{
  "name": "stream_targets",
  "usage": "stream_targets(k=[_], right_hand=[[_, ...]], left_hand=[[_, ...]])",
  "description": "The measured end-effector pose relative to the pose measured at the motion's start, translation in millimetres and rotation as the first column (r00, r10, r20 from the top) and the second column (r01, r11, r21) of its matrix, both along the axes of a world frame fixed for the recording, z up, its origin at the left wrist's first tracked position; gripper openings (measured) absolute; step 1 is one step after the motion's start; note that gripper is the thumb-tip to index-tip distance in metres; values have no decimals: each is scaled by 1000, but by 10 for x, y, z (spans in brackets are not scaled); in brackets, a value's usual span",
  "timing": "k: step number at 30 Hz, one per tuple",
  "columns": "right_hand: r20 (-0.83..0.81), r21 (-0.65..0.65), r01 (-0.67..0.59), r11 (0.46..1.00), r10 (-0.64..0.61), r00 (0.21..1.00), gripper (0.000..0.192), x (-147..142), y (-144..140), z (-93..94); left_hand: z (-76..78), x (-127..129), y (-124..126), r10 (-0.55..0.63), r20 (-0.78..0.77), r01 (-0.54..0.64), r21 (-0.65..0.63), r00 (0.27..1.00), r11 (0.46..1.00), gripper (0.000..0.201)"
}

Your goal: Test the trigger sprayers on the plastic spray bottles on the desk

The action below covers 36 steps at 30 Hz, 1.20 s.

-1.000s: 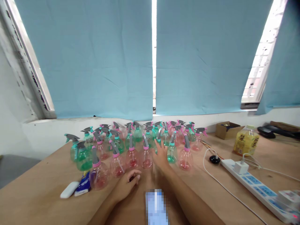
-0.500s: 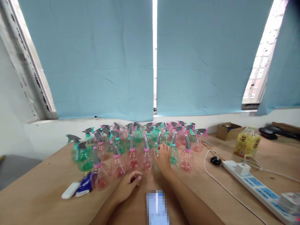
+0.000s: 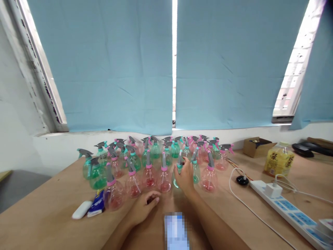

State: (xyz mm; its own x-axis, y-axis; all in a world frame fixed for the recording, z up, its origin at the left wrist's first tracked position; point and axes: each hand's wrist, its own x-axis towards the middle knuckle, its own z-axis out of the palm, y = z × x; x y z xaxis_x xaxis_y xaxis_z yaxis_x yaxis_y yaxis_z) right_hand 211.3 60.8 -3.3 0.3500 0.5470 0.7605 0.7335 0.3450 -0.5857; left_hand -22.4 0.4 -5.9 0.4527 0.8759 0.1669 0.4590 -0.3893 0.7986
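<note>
Fingers of the left hand [image 3: 142, 208] curl loosely on the table [image 3: 47, 222], holding nothing. Beyond it, the right hand [image 3: 185, 177] grips a green spray bottle [image 3: 178, 172] among pink bottles [image 3: 164, 176] holding red-tinted liquid; green ones [image 3: 97, 175] stand behind.

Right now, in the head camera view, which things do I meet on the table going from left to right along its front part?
White device → blue packet → left hand → right hand on a green spray bottle → black round object → white power strip.
</note>
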Motion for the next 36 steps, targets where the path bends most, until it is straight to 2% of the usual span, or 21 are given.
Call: stream_targets(k=[7, 11, 14, 18, 21, 24, 28, 29, 30, 33, 34, 36], right_hand=[[27, -31, -23, 999, 24, 999, 53, 23, -40, 55], [7, -30, -70, 997, 70, 998, 47, 69, -23, 25], [-11, -18, -106, 994, 106, 994, 45, 86, -15, 3], [-49, 39, -217, 975, 219, 975, 42, 52, -39, 11], [-117, 68, -356, 932, 362, 925, 37, 32, -77, 44], [-156, 54, -504, 862, 506, 848, 34, 58, -118, 87], [-230, 66, -641, 765, 637, 736, 27, 136, -173, 155], [-270, 58, -702, 709, 689, 673, 23, 152, -188, 174], [-315, 40, -777, 629, 746, 587, 20, 161, -204, 192], [-444, -17, -933, 360, 833, 329, 22, 138, -254, 244], [-470, -24, -952, 304, 837, 280, 24, 112, -270, 260], [-505, -11, -968, 249, 835, 220, 27, 38, -299, 295]], left_hand=[[38, 14, -43, -65, -116, 73, 68, 991, 995, 38], [107, 53, -74, -160, -265, 205, 153, 951, 967, 42], [128, 103, -65, -201, -326, 260, 151, 924, 954, 44], [95, 155, -16, -176, -370, 236, 122, 912, 964, 46], [66, 169, 3, -150, -370, 205, 114, 917, 972, 47], [49, 172, -3, -133, -333, 175, 99, 933, 980, 46], [26, 167, -3, -150, -268, 186, 113, 952, 976, 45], [20, 164, 1, -145, -267, 181, 113, 953, 977, 45], [14, 159, 7, -135, -269, 170, 112, 954, 979, 44], [10, 143, 16, -116, -258, 153, 130, 959, 980, 43], [14, 139, 14, -116, -242, 153, 140, 963, 978, 43], [30, 137, 3, -116, -194, 148, 158, 974, 976, 43]])
